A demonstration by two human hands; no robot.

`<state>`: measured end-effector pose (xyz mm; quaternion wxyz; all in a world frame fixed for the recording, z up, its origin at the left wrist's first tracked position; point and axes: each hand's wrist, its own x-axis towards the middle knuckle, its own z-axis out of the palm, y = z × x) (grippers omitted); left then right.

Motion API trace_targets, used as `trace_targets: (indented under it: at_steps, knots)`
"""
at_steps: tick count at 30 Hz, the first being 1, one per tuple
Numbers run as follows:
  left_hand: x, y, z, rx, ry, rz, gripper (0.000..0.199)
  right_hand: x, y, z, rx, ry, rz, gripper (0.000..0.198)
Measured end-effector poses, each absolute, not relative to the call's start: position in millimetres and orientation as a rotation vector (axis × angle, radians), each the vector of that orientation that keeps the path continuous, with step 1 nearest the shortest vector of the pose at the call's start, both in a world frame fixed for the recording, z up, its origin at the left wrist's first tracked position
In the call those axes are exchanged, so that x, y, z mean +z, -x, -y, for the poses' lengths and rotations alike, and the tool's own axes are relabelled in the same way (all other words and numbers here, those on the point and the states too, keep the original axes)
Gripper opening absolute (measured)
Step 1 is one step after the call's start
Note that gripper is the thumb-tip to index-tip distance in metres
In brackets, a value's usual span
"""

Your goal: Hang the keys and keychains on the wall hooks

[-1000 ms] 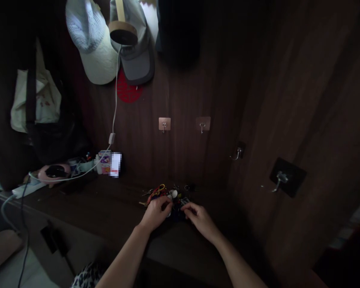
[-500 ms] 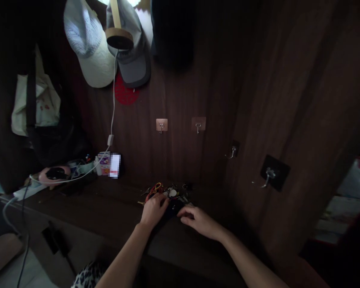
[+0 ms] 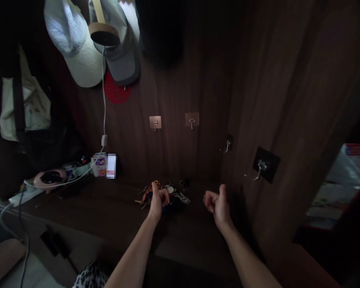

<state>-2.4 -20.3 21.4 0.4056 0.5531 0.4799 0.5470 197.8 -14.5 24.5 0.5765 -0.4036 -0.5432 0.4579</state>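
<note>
A heap of small items, with keys, cords and a round white piece among them (image 3: pixel 171 189), lies on the dark wooden shelf (image 3: pixel 108 208) by the back panel. In front of its left part is my left hand (image 3: pixel 159 202), thumb pointing up and fingers curled in, with nothing visible in it. A dark item (image 3: pixel 174 205) sits at the heap's near side, hard to make out in the shade. My right hand (image 3: pixel 219 206) is raised to the right of the heap, apart from it. Its fingers are also curled with the thumb up, and it appears to hold nothing.
Metal hooks on adhesive pads (image 3: pixel 155 123) line the back panel, and a black-backed hook (image 3: pixel 265 165) projects from the right wall. Caps (image 3: pixel 87 66) and a bag (image 3: pixel 24 108) hang at left. A white cable (image 3: pixel 104 100) drops to a power strip (image 3: pixel 28 196).
Both hands have drawn away from the dark item and turned thumbs up with fingers curled. My right hand has moved off to the right. The view has shifted slightly.
</note>
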Motion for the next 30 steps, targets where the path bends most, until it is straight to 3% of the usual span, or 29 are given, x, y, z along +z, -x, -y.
trace_targets:
  at_steps: [6,30]
  knots:
    - [1.3,11.9,21.9,1.37,-1.454,-1.325,0.076,18.0,-195.5,10.9,0.938,1.105,1.307,0.074]
    - [0.3,13.2,23.4,1.484,-1.448,-1.405,0.074,5.8,-177.2,13.2,0.805,1.184,1.414,0.07]
